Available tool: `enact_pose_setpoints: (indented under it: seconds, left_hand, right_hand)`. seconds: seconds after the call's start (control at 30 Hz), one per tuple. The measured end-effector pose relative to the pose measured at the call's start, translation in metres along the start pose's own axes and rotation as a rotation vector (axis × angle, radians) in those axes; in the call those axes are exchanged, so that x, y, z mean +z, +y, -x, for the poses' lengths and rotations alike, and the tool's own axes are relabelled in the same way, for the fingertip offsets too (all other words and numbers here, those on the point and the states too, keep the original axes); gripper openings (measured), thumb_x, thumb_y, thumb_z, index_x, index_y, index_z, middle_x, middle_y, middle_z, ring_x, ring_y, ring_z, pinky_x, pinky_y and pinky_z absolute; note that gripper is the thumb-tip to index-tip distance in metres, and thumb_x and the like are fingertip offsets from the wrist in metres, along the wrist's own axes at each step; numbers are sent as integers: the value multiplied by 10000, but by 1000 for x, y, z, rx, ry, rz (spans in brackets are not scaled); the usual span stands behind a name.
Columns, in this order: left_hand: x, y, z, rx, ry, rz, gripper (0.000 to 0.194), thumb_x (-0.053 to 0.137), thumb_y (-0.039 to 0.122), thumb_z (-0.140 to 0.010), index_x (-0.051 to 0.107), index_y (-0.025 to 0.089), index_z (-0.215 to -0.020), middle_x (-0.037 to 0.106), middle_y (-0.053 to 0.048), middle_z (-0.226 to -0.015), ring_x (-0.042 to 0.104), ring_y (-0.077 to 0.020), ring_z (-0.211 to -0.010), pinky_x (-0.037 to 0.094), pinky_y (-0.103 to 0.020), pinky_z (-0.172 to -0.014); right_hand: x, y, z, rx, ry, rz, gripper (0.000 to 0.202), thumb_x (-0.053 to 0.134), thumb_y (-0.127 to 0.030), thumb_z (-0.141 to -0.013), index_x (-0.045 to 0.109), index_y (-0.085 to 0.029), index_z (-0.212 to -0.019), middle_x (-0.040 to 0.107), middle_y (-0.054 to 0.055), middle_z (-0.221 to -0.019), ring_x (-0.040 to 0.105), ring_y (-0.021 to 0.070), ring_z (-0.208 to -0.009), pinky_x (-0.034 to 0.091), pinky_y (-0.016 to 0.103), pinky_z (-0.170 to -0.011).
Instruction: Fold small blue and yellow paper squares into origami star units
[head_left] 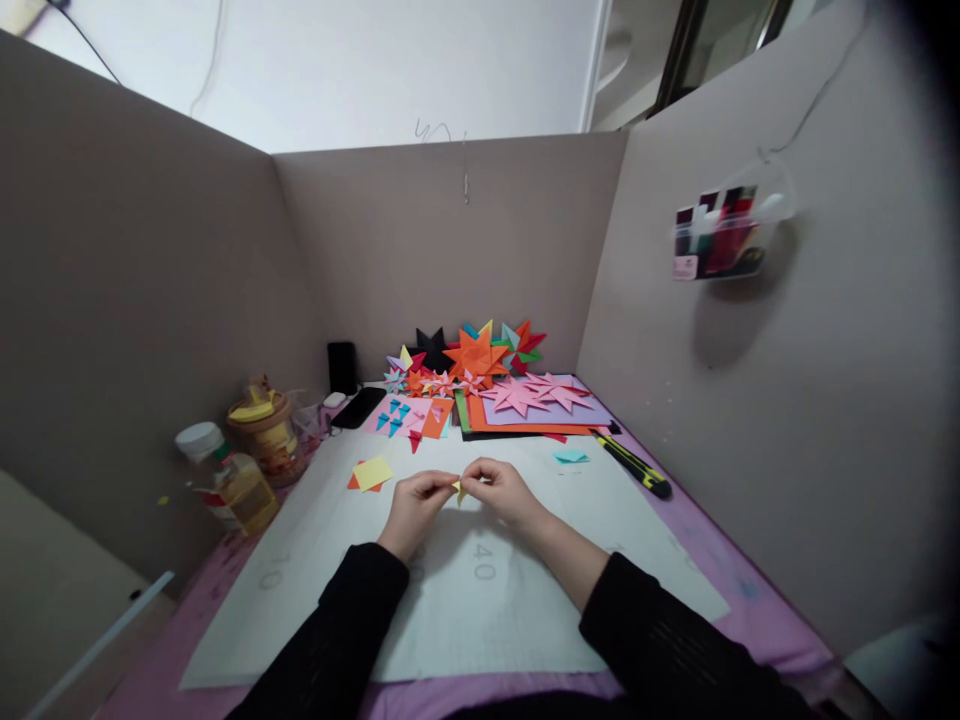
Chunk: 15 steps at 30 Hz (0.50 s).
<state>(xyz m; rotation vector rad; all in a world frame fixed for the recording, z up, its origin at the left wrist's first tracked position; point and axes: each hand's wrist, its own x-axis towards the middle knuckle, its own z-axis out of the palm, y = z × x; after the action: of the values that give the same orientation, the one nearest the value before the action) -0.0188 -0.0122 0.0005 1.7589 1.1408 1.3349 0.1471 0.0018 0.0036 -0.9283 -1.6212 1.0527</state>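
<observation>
Between my fingertips, above the middle of the white mat (pixel 510 620), is a small folded piece of yellow paper (pixel 460 493). My left hand (pixel 417 505) pinches it from the left, and my right hand (pixel 506 493) pinches it from the right. Parts of the piece are hidden behind my fingers. Left of my hands, a flat yellow square (pixel 373 473) lies on top of an orange one (pixel 354 482). A folded light-blue piece (pixel 571 457) rests on the mat to the right.
Paper stars (pixel 477 355) stand at the back, with pink stars (pixel 517 395) on stacked sheets (pixel 544 427). Small blue folded pieces (pixel 394 418) lie near a phone (pixel 360 408). A cutter (pixel 634 466) is at right; a bottle (pixel 232 480) and tub (pixel 268 435) stand left.
</observation>
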Motion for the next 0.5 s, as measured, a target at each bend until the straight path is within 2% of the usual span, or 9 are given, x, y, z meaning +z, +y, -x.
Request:
enact_pose_setpoints:
  seconds: [0.2,0.37,0.5]
  left_hand:
    - [0,1,-1,-15,-13,10,129,636,206,-697,705,150,-791,695,-77,-824,635,-183,-749,496,-272,-696]
    - [-1,7,1,-53,-104,59,207,589,287,-755,695,147,-864,691,-84,-873,628,-183,-778,486,-270,-703]
    - [-1,10,1,-126,-125,103,228,602,323,-744,688,128,-824,695,-84,-808,621,-174,-729,478,-257,-668]
  right_hand:
    - [0,-6,2,-19,0,34,108,579,-259,-715,595,-158,-677,576,9,-674,538,132,-649,420,238,-585]
    - [-7,-12,2,-154,-27,184,94,542,-188,-746,590,-166,-669,566,13,-716,530,128,-691,402,229,-599]
    - [-10,-14,2,-228,-76,220,101,530,-175,-763,583,-172,-678,554,14,-731,528,128,-723,407,231,-628]
